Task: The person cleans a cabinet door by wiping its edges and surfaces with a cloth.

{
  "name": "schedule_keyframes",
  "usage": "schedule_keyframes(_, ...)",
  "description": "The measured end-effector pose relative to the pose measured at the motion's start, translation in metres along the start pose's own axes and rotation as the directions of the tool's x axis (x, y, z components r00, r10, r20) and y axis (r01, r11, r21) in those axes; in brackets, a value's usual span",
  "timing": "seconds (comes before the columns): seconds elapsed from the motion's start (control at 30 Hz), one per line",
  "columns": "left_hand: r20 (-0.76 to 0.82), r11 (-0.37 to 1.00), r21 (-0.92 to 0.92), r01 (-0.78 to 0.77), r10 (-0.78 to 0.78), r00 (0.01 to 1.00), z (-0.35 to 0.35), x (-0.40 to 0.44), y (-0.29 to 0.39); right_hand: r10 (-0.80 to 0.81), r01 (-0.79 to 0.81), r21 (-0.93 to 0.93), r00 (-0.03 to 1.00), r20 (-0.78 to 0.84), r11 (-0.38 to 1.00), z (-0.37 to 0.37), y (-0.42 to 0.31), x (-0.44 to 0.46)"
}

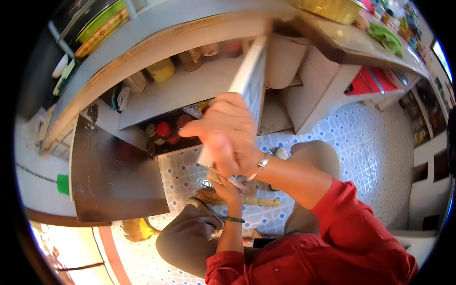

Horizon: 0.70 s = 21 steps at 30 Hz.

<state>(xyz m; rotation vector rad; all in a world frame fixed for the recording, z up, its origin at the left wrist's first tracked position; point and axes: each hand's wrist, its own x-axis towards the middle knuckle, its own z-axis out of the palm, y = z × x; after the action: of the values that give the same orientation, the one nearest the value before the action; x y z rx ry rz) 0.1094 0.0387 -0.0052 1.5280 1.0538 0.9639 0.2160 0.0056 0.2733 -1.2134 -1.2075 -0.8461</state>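
My right hand (230,130), with a metal-banded watch (261,164) on its wrist, is closed over the edge of an open cabinet door (248,69). One finger sticks out to the left. Lower down, my left hand (225,187), with a dark green bangle (232,219), is near the door's bottom corner. Its fingers look curled, and a greyish bit of something shows beside them, too unclear to name. Behind the door is the open cabinet (175,92), with jars on its upper shelf and red-lidded jars (163,129) below.
A second, dark cabinet door (116,175) hangs open at left. On the tiled floor, a broom (261,202) lies between my feet, and a yellow-handled broom (137,229) lies lower left. A large pale bin (285,59) stands right of the door, under the counter (342,40).
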Motion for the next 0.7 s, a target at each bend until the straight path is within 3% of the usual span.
schedule_keyframes(0.1, 0.106, 0.971, -0.235, 0.036, -0.011, 0.994, 0.011, -0.008, -0.04, 0.002, 0.004, -0.05, 0.994, 0.111, 0.999, -0.013, 0.0, -0.002)
schedule_keyframes(0.13, 0.056, 0.966, -0.25, 0.063, -0.051, 0.997, 0.012, -0.009, -0.042, 0.005, 0.003, -0.056, 0.989, 0.149, 0.998, -0.016, -0.001, -0.004)
schedule_keyframes(0.2, 0.178, 0.9, -0.36, 0.245, -0.192, 0.965, 0.012, -0.004, -0.04, 0.053, -0.031, -0.108, 0.976, 0.209, 0.994, -0.016, -0.003, -0.005)
schedule_keyframes(0.27, 0.068, 0.892, -0.379, 0.245, -0.237, 0.969, 0.024, -0.006, -0.075, 0.071, -0.038, -0.124, 0.959, 0.274, 0.992, -0.019, -0.001, -0.006)
schedule_keyframes(0.33, 0.003, 0.949, -0.148, 0.278, -0.28, 0.96, 0.031, -0.011, -0.098, 0.111, -0.059, -0.161, 0.935, 0.336, 0.985, -0.026, -0.004, -0.003)
schedule_keyframes(0.37, 0.01, 0.926, -0.071, 0.371, -0.372, 0.928, 0.037, -0.013, -0.119, 0.111, -0.066, -0.153, 0.946, 0.305, 0.986, -0.024, -0.006, -0.003)
schedule_keyframes(0.47, -0.054, 0.923, -0.119, 0.367, -0.375, 0.925, 0.041, -0.022, -0.134, 0.155, -0.129, -0.12, 0.957, 0.245, 0.984, -0.017, -0.005, 0.0)
schedule_keyframes(0.5, -0.046, 0.916, -0.039, 0.4, -0.401, 0.915, 0.041, -0.022, -0.141, 0.136, -0.093, -0.163, 0.949, 0.283, 0.982, -0.019, -0.009, -0.001)
schedule_keyframes(0.6, -0.079, 0.87, -0.025, 0.493, -0.493, 0.867, 0.049, -0.02, -0.165, 0.148, -0.054, -0.251, 0.916, 0.373, 0.966, -0.033, -0.01, -0.001)
schedule_keyframes(0.7, -0.054, 0.815, 0.101, 0.57, -0.568, 0.821, 0.049, -0.014, -0.178, 0.186, -0.122, -0.239, 0.945, 0.268, 0.963, -0.038, -0.009, -0.003)
